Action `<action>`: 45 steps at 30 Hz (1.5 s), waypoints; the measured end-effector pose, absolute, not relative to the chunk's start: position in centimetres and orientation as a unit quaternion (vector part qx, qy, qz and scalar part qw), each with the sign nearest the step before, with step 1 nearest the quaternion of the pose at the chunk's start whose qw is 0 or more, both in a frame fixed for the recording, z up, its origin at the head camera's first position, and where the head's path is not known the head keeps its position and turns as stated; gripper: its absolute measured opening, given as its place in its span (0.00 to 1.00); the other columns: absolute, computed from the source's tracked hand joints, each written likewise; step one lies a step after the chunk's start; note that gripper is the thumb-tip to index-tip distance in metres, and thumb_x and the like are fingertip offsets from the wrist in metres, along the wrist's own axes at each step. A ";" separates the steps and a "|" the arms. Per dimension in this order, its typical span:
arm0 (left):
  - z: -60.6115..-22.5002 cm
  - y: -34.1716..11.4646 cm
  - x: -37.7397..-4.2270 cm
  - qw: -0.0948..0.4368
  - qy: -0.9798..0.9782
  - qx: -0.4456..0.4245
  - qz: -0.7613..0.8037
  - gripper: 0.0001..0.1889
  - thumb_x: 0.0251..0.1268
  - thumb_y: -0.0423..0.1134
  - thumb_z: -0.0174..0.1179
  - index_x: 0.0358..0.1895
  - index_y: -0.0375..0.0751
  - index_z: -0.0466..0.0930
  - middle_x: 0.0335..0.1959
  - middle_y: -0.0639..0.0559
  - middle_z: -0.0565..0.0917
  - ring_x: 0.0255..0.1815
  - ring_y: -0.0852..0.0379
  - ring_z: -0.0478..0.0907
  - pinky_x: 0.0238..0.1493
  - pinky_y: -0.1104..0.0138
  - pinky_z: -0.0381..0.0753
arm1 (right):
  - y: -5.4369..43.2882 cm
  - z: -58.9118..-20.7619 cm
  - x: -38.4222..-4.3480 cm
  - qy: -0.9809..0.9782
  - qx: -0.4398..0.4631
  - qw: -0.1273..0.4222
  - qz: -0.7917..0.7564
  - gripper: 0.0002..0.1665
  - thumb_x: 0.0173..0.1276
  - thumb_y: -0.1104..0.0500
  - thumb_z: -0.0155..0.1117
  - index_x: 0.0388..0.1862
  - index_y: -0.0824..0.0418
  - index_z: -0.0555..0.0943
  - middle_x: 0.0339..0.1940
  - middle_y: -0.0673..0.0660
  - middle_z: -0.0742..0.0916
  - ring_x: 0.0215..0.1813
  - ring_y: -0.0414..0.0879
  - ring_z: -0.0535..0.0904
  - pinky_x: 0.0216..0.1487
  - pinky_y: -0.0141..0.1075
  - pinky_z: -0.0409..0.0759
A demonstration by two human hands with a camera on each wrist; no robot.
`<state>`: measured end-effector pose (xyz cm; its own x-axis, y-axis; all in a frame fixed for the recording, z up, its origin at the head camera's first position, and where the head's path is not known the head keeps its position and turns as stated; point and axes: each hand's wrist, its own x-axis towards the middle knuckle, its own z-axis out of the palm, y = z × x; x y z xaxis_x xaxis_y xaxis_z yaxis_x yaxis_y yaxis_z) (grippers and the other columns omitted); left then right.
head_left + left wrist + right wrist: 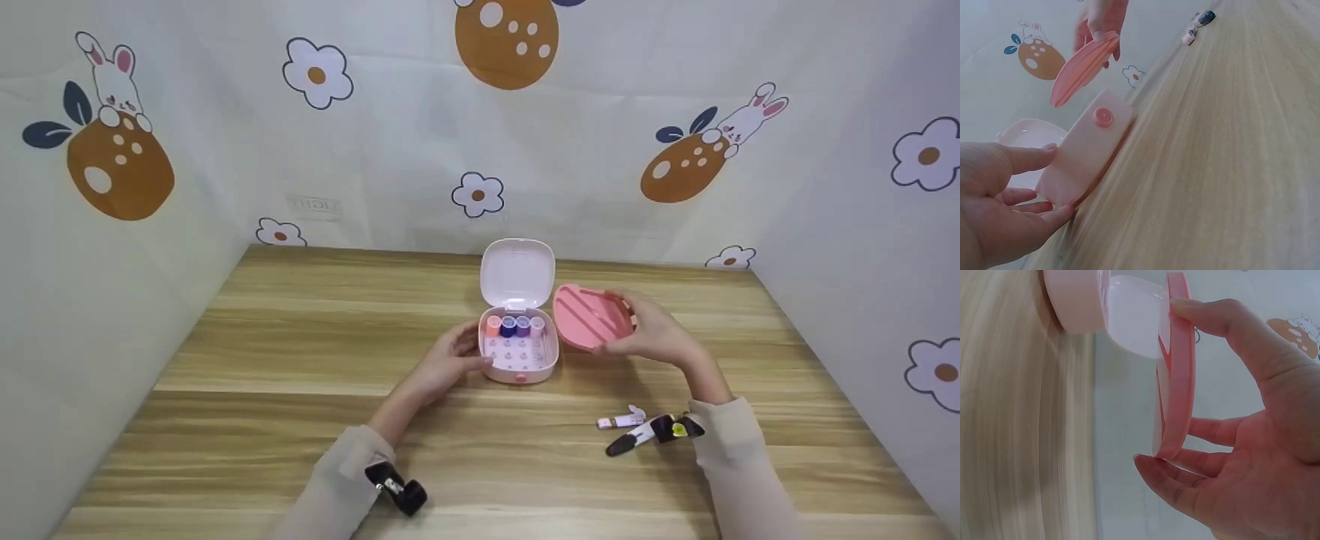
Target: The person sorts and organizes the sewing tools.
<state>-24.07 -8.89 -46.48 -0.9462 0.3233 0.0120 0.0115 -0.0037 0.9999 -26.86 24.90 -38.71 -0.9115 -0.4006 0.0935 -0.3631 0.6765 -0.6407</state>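
A small pale pink box [520, 376] stands on the table with its lid [517, 274] raised. Inside, along the back, is a row of several spool-like cylinders [508, 327] in orange, dark blue, purple and pale pink. My left hand [448, 361] holds the box at its left side; in the left wrist view the thumb lies at its upper edge and the fingers lower down. To the right of the box, my right hand [651, 330] grips a coral-pink grooved tray [592, 316] by its edge, tilted and raised off the table, thumb and fingers at opposite ends.
On the wooden table [315, 427], near my right wrist, lie a small white item with a bunny-shaped end [621, 421] and a slim white item with a black tip [628, 441]. A printed cloth [390, 150] encloses the table at the back and sides.
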 end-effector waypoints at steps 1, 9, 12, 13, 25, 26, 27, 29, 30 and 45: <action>-46.5 -8.9 -24.1 0.112 0.696 0.119 0.699 0.40 0.65 0.20 0.60 0.79 0.21 0.53 0.79 0.23 0.61 0.81 0.29 0.60 0.81 0.47 0.66 | 24.7 -38.7 -26.8 0.915 -0.209 0.026 -0.344 0.57 0.52 0.56 0.83 0.76 0.76 0.67 0.63 0.74 0.81 0.60 0.64 0.78 0.60 0.49 0.81; -46.3 -8.9 -23.9 0.115 0.698 0.113 0.698 0.40 0.65 0.21 0.61 0.79 0.20 0.53 0.79 0.22 0.61 0.82 0.30 0.59 0.82 0.47 0.65 | 23.0 -39.2 -26.5 0.913 -0.214 0.011 -0.346 0.58 0.48 0.57 0.84 0.75 0.77 0.67 0.64 0.75 0.81 0.60 0.65 0.78 0.63 0.56 0.82; -46.2 -8.9 -23.9 0.115 0.697 0.112 0.699 0.40 0.66 0.21 0.61 0.79 0.19 0.53 0.79 0.22 0.61 0.82 0.30 0.59 0.82 0.47 0.64 | 22.5 -39.4 -26.4 0.912 -0.216 0.007 -0.349 0.59 0.48 0.56 0.84 0.75 0.77 0.68 0.66 0.75 0.80 0.62 0.66 0.79 0.66 0.59 0.81; -46.2 -8.9 -23.9 0.114 0.697 0.113 0.699 0.40 0.65 0.21 0.61 0.79 0.19 0.53 0.79 0.22 0.61 0.82 0.30 0.59 0.82 0.47 0.64 | 22.3 -39.4 -26.4 0.910 -0.217 0.006 -0.352 0.59 0.48 0.56 0.85 0.75 0.77 0.68 0.66 0.76 0.80 0.63 0.67 0.79 0.66 0.60 0.81; -46.2 -8.9 -24.0 0.114 0.697 0.115 0.699 0.43 0.61 0.19 0.63 0.80 0.20 0.53 0.79 0.23 0.60 0.81 0.30 0.60 0.83 0.49 0.63 | 20.5 -40.2 -26.2 0.904 -0.229 0.002 -0.360 0.58 0.46 0.58 0.85 0.74 0.78 0.68 0.67 0.76 0.79 0.66 0.68 0.77 0.71 0.62 0.78; -46.3 -8.9 -24.1 0.113 0.697 0.116 0.698 0.43 0.61 0.19 0.63 0.79 0.20 0.53 0.79 0.23 0.60 0.81 0.30 0.60 0.83 0.49 0.63 | 20.4 -40.2 -26.2 0.904 -0.230 0.002 -0.359 0.59 0.46 0.58 0.85 0.74 0.78 0.68 0.67 0.76 0.80 0.66 0.68 0.77 0.71 0.62 0.78; -46.3 -8.9 -24.1 0.112 0.697 0.118 0.699 0.43 0.61 0.19 0.63 0.79 0.19 0.52 0.79 0.22 0.60 0.81 0.30 0.60 0.83 0.49 0.63 | 20.2 -40.3 -26.2 0.904 -0.231 0.003 -0.359 0.59 0.45 0.59 0.85 0.74 0.79 0.68 0.67 0.76 0.80 0.67 0.68 0.77 0.71 0.62 0.78; -46.2 -8.9 -24.0 0.113 0.695 0.119 0.700 0.43 0.61 0.19 0.63 0.79 0.19 0.52 0.79 0.22 0.60 0.81 0.30 0.60 0.82 0.49 0.64 | 19.9 -40.3 -26.2 0.904 -0.233 0.005 -0.359 0.60 0.45 0.59 0.85 0.74 0.79 0.67 0.67 0.76 0.80 0.66 0.68 0.77 0.71 0.62 0.78; -46.2 -8.9 -23.9 0.114 0.694 0.119 0.700 0.44 0.61 0.19 0.63 0.80 0.20 0.52 0.79 0.22 0.60 0.81 0.30 0.60 0.83 0.49 0.63 | 19.8 -40.3 -26.2 0.904 -0.234 0.006 -0.358 0.59 0.45 0.59 0.85 0.74 0.79 0.67 0.67 0.76 0.80 0.66 0.68 0.77 0.72 0.61 0.78; -46.3 -9.0 -24.1 0.117 0.693 0.129 0.699 0.42 0.63 0.20 0.63 0.79 0.19 0.53 0.79 0.22 0.60 0.82 0.30 0.59 0.83 0.48 0.62 | 18.3 -40.5 -26.4 0.902 -0.234 0.018 -0.362 0.58 0.44 0.60 0.85 0.73 0.78 0.69 0.66 0.74 0.81 0.66 0.67 0.78 0.71 0.60 0.79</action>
